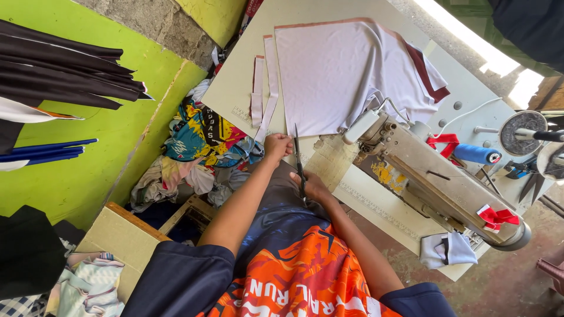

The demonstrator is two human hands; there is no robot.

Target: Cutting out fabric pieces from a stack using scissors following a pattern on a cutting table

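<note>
The right hand [313,186] is closed around the handles of a pair of scissors [298,157], blades pointing away from the person toward the white fabric [335,76] spread on the table [235,88]. The left hand [277,147] is curled shut at the table's near edge, just beside the blades, pinching what looks like the fabric's hem, though I cannot tell for sure. Two narrow strips [264,88] already lie cut to the left of the cloth; the big piece looks mostly whole, so I'd judge most of the cutting remains. The sewing machine [435,176] crowds the right, a scrap heap [200,141] sits off the left edge, and there's bare table beyond.
</note>
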